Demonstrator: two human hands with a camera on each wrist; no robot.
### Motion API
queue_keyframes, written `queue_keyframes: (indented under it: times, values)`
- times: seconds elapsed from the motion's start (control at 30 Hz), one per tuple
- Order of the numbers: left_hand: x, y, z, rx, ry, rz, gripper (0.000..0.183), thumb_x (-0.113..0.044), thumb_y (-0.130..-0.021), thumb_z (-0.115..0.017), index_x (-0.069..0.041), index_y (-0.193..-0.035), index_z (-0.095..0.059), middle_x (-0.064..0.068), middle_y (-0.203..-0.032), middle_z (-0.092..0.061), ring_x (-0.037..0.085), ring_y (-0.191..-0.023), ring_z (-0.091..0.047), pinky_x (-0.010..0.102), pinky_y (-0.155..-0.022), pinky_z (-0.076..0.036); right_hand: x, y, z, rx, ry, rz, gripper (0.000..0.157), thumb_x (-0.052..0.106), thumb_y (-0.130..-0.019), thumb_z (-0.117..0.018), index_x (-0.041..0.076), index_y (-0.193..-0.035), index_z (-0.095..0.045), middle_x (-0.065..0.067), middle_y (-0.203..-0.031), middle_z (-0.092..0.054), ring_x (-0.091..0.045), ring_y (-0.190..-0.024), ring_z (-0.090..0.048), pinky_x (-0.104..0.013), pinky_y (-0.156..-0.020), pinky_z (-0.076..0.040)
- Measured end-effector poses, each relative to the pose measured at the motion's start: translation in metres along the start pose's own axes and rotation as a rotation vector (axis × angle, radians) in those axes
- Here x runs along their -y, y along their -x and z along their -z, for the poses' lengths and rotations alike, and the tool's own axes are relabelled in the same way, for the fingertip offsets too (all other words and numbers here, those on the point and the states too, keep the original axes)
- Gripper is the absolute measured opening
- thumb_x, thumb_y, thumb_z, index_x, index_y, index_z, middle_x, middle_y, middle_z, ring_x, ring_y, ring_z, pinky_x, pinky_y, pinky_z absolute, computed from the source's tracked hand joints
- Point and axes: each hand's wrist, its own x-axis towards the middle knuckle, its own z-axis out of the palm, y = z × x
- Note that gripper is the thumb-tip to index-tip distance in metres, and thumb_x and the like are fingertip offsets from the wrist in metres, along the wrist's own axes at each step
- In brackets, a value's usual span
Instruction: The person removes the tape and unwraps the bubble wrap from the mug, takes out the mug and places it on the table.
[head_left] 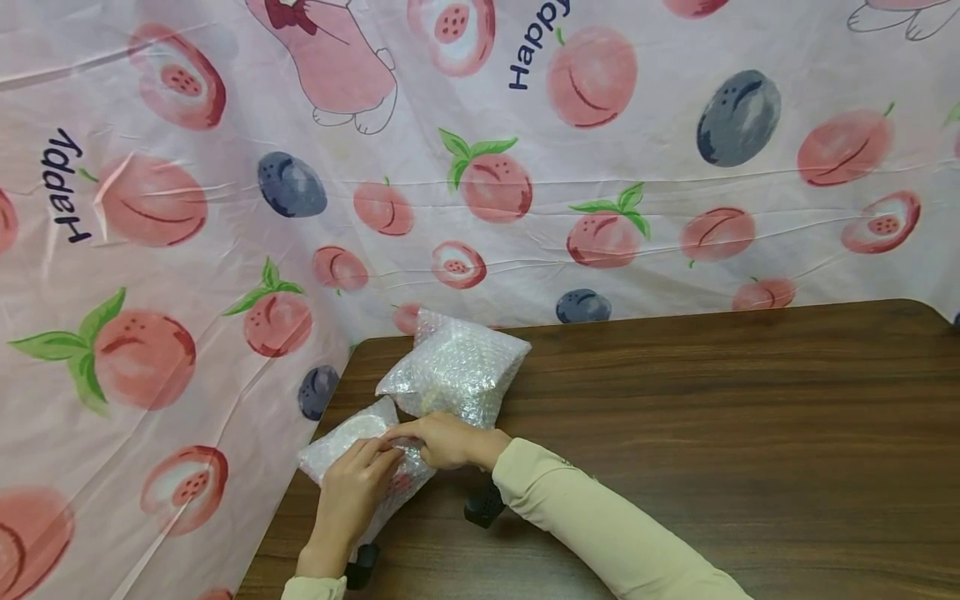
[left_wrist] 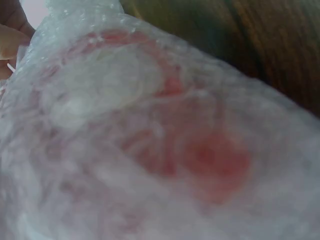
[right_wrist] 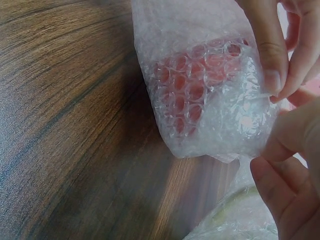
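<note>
A bubble-wrap bag (head_left: 356,433) lies on the table at the left, something red and whitish showing through its clear wall. Its bubbles and the red patch appear closely in the right wrist view (right_wrist: 182,95). My left hand (head_left: 354,487) pinches the bag's edge between thumb and finger. Close beside it, my right hand (head_left: 450,440) pinches the same edge; the two sets of fingertips nearly meet. In the left wrist view the bag (left_wrist: 150,130) fills most of the picture, blurred. What the red thing inside is, I cannot tell.
Behind the hands lies a second, fuller bubble-wrap bag (head_left: 468,362), near the back left corner of the brown wooden table (head_left: 712,417). A fruit-printed cloth (head_left: 450,167) hangs along the left and back edges. Dark wrist devices (head_left: 484,505) sit beneath the wrists.
</note>
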Motion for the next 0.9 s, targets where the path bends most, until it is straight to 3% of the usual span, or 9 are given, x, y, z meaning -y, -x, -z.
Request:
queue_keyframes:
  times: [0.1, 0.13, 0.23, 0.33, 0.63, 0.9]
  values:
    - [-0.0001, 0.0007, 0.0001, -0.036, 0.023, 0.028, 0.034, -0.029, -0.090, -0.048, -0.006, -0.078, -0.069, 0.003, -0.079, -0.059, 0.020, -0.074, -0.057, 0.032, -0.060, -0.048, -0.0003, -0.0001, -0.0003, -0.003, -0.011, 0.001, 0.056, -0.005, -0.078, -0.053, 0.024, -0.126, -0.050, 0.000, -0.109, -0.060, -0.010, -0.058, -0.040, -0.016, -0.056, -0.033]
    - [0.0000, 0.0005, 0.0004, -0.045, 0.028, 0.031, 0.034, -0.030, -0.090, -0.049, -0.007, -0.078, -0.070, 0.002, -0.079, -0.059, 0.020, -0.073, -0.057, 0.032, -0.059, -0.048, -0.0002, 0.0000, -0.0002, -0.004, -0.016, -0.001, 0.056, -0.005, -0.078, -0.052, 0.024, -0.126, -0.050, 0.001, -0.109, -0.061, -0.009, -0.059, -0.040, -0.016, -0.057, -0.033]
    - [0.0006, -0.0003, 0.0015, -0.060, 0.042, 0.030, 0.011, -0.018, -0.075, -0.065, -0.008, -0.077, -0.071, 0.002, -0.079, -0.060, 0.020, -0.071, -0.058, 0.032, -0.056, -0.048, 0.0000, 0.0005, 0.0003, 0.001, -0.039, -0.009, 0.056, -0.006, -0.079, -0.051, 0.024, -0.126, -0.050, 0.000, -0.104, -0.061, -0.009, -0.055, -0.038, -0.016, -0.055, -0.032]
    - [0.0007, 0.0002, 0.0023, -0.062, 0.063, 0.055, 0.014, -0.006, -0.063, -0.072, -0.008, -0.076, -0.070, 0.001, -0.079, -0.061, 0.019, -0.070, -0.059, 0.032, -0.056, -0.048, 0.0006, 0.0013, 0.0005, 0.003, -0.048, -0.010, 0.057, -0.007, -0.079, -0.051, 0.024, -0.126, -0.049, -0.001, -0.098, -0.062, -0.007, -0.050, -0.033, -0.015, -0.051, -0.030]
    - [0.0011, 0.0072, -0.0025, -0.112, 0.194, 0.211, 0.015, -0.004, -0.061, -0.077, -0.009, -0.073, -0.070, -0.001, -0.075, -0.063, 0.012, -0.061, -0.057, 0.020, -0.052, -0.044, 0.0018, 0.0037, -0.0018, -0.034, -0.044, 0.041, 0.045, -0.002, -0.085, -0.048, 0.019, -0.125, -0.051, -0.001, -0.072, -0.058, -0.005, -0.043, -0.025, -0.015, -0.046, -0.025]
    - [0.0014, 0.0052, -0.0046, -0.161, 0.181, 0.197, 0.019, -0.001, -0.057, -0.079, -0.010, -0.072, -0.070, -0.003, -0.074, -0.063, 0.010, -0.059, -0.056, 0.020, -0.050, -0.043, -0.0004, 0.0045, -0.0031, -0.051, -0.039, 0.077, 0.041, 0.008, -0.085, -0.055, 0.017, -0.124, -0.051, 0.007, -0.057, -0.038, -0.002, -0.046, -0.029, -0.013, -0.048, -0.026]
